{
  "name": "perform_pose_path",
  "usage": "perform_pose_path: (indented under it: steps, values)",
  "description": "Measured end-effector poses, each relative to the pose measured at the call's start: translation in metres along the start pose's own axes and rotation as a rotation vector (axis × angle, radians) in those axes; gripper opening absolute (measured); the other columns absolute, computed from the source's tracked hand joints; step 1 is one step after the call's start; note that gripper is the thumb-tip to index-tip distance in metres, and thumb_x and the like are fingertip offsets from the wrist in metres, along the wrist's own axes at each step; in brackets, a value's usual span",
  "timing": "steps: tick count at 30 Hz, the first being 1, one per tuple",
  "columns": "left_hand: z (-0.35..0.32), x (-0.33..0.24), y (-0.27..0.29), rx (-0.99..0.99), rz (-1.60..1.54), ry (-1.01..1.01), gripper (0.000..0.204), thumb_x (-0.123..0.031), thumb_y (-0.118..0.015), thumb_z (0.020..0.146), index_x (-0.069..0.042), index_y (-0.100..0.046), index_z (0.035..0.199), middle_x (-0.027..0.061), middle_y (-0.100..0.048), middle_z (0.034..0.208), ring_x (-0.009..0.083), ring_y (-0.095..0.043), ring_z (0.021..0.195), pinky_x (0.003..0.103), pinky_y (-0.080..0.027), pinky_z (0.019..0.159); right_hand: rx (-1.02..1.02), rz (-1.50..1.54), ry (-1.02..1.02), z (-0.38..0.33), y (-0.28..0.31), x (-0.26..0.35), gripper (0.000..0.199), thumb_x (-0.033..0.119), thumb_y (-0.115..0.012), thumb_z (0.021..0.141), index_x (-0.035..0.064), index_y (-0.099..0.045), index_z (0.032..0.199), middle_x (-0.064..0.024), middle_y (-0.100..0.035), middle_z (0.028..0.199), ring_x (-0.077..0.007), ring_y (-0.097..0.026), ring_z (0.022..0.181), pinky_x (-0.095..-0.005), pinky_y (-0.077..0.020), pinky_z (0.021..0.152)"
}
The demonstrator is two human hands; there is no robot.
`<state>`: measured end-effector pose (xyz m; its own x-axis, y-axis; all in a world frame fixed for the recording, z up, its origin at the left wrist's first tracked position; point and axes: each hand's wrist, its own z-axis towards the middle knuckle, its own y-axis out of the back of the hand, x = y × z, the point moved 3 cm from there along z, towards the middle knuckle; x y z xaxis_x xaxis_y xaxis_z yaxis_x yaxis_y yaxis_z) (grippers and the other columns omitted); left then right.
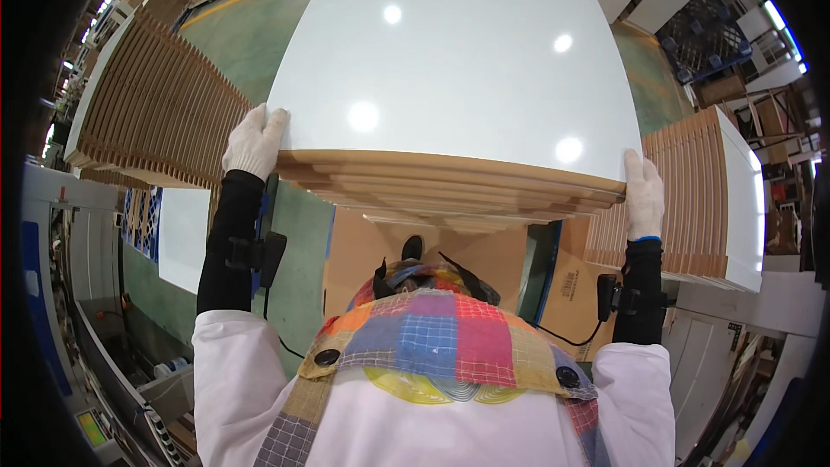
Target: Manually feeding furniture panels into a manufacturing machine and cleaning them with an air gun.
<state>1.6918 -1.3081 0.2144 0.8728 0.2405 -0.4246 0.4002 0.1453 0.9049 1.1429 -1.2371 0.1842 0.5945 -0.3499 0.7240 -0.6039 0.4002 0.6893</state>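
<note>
A large glossy white panel (458, 69) with brown edges lies on top of a stack of similar panels (432, 193) in front of me. My left hand (254, 143), in a white knitted glove, grips the panel's left edge near its front corner, thumb on the upper face. At the front right corner, my gloved right hand (644, 193) holds the opposite edge. The fingers under both edges are hidden, so I cannot tell whether they also reach lower panels.
Another tall panel stack (160, 99) stands at left, and one more (670, 195) at right. Grey machines (73, 233) flank me on both sides. Brown cardboard (363, 251) covers the green floor (238, 39) by my foot. A dark blue pallet (705, 35) is at the far right.
</note>
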Motion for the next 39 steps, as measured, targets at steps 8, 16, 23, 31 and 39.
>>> perform_pose_path:
  steps: [8, 16, 23, 31, 39]
  values:
    - [0.013, 0.012, -0.005, -0.037, -0.033, -0.099, 0.051, -0.042, -0.049, 0.088, -0.002, -0.059, 0.119, 0.0225, -0.063, 0.107, 0.0345, -0.061, 0.101, 0.04, -0.044, 0.09, -0.047, -0.042, -0.028, -0.004, 0.0, 0.01, 0.061, 0.054, -0.052, 0.086, -0.0014, -0.062, 0.111, -0.0237, -0.063, 0.104, -0.0355, -0.059, 0.1, -0.0393, -0.0428, 0.089]
    - [0.019, 0.012, 0.001, 0.021, 0.012, -0.18, 0.048, -0.038, -0.052, 0.088, -0.002, -0.059, 0.119, 0.0217, -0.062, 0.109, 0.0343, -0.061, 0.101, 0.04, -0.045, 0.088, 0.034, -0.077, 0.029, -0.003, 0.01, 0.01, 0.062, 0.054, -0.051, 0.085, -0.0034, -0.06, 0.106, -0.0274, -0.062, 0.101, -0.0398, -0.058, 0.097, -0.0427, -0.0436, 0.086]
    - [0.068, 0.016, 0.019, 0.262, -0.039, -0.133, 0.046, -0.04, -0.049, 0.087, 0.002, -0.064, 0.101, 0.0169, -0.065, 0.088, 0.029, -0.062, 0.087, 0.036, -0.045, 0.079, 0.101, -0.181, 0.069, 0.039, 0.012, 0.02, 0.059, 0.049, -0.048, 0.085, -0.003, -0.062, 0.108, -0.0244, -0.063, 0.106, -0.0368, -0.059, 0.102, -0.0412, -0.0432, 0.089]
    - [0.135, -0.001, -0.019, 0.231, 0.173, -0.147, 0.056, -0.045, -0.04, 0.088, 0.007, -0.063, 0.09, 0.0274, -0.064, 0.091, 0.0442, -0.059, 0.094, 0.046, -0.044, 0.084, 0.169, -0.284, -0.014, 0.076, -0.018, 0.055, 0.059, 0.046, -0.047, 0.083, -0.0077, -0.065, 0.097, -0.0306, -0.063, 0.101, -0.045, -0.058, 0.1, -0.0428, -0.0444, 0.089]
    - [0.166, 0.026, -0.041, 0.319, -0.374, -0.151, 0.044, -0.031, -0.048, 0.092, 0.011, -0.06, 0.09, 0.0143, -0.066, 0.079, 0.0207, -0.058, 0.071, 0.038, -0.046, 0.065, 0.171, -0.128, -0.002, 0.106, -0.035, 0.042, 0.059, 0.051, -0.049, 0.083, -0.0046, -0.067, 0.09, -0.0266, -0.066, 0.095, -0.04, -0.062, 0.096, -0.0427, -0.0471, 0.084]
